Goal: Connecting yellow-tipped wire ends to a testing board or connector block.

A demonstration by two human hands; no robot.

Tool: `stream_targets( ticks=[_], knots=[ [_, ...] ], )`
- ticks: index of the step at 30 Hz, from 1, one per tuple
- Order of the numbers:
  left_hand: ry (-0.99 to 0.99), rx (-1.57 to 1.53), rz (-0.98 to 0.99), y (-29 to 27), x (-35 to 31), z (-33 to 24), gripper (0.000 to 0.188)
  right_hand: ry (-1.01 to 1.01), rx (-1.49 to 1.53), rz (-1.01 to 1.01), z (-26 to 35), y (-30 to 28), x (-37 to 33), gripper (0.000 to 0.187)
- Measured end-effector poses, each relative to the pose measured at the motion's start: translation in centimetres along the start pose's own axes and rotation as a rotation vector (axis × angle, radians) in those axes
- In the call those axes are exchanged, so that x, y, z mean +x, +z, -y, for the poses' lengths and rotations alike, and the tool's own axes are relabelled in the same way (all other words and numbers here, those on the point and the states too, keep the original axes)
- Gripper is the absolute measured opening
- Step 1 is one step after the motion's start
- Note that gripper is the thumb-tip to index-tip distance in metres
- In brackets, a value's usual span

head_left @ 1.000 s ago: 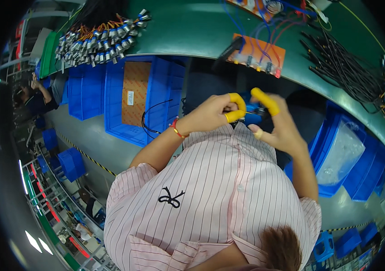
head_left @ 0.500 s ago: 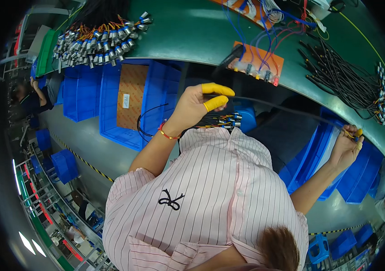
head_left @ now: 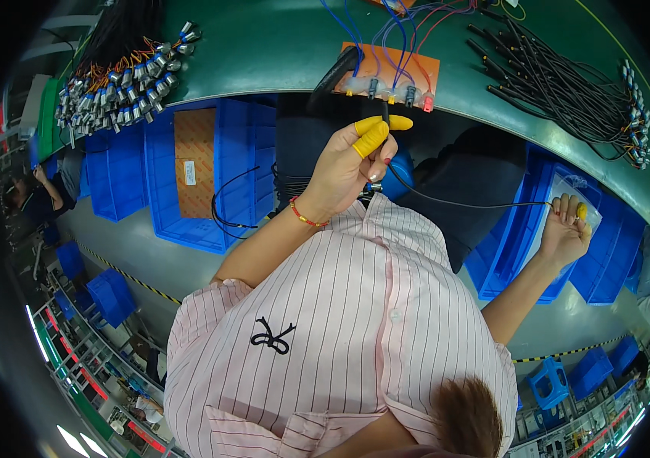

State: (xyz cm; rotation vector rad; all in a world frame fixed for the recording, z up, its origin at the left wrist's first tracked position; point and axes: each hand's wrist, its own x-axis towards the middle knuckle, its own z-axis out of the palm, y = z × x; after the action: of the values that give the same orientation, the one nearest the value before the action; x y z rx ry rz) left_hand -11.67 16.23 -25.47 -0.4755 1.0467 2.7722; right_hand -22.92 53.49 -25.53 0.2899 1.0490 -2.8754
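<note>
My left hand [head_left: 355, 156], yellow covers on thumb and finger, is closed on one end of a thin black cable [head_left: 462, 204]. That thicker black end points upward, close under the front edge of an orange board [head_left: 432, 70] with connectors and blue and red wires. Whether it touches a connector I cannot tell. The cable sags across my lap to my right hand [head_left: 567, 229], whose fingers are curled round the other end and hide it. A yellow cover shows on that hand too.
On the green bench [head_left: 264, 46], cables with silver-and-blue ends [head_left: 123, 91] lie at left and a bundle of black cables [head_left: 554, 84] at right. A thick black rod [head_left: 334, 76] juts over the edge. Blue bins [head_left: 245, 168] stand below; a person [head_left: 43, 187] is at far left.
My left hand has turned the cable end from sideways to upward, just under the orange board. The cable, stretched before, now sags. Bench and board appear shifted left and up in view.
</note>
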Motion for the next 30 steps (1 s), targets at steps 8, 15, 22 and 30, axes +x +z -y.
stream_targets(
  ticks=[8, 15, 22, 30],
  knots=[
    [-0.011, 0.072, -0.042, 0.0, 0.3, 0.3, 0.034, 0.042, -0.068, 0.154, -1.4, -0.3, 0.9, 0.015],
    [-0.006, 0.133, -0.116, 0.7, 0.1, -0.3, 0.028, 0.054, -0.101, 0.093, -2.2, 0.4, 1.0, 0.015],
    [-0.025, 0.076, -0.123, 0.6, 0.1, -0.7, 0.026, 0.076, -0.085, 0.109, -2.3, 0.8, 1.0, 0.014],
    [-0.067, -0.087, -0.147, 1.4, 0.5, -1.8, 0.026, 0.084, -0.065, 0.113, -2.5, 0.7, 1.1, 0.014]
  ],
)
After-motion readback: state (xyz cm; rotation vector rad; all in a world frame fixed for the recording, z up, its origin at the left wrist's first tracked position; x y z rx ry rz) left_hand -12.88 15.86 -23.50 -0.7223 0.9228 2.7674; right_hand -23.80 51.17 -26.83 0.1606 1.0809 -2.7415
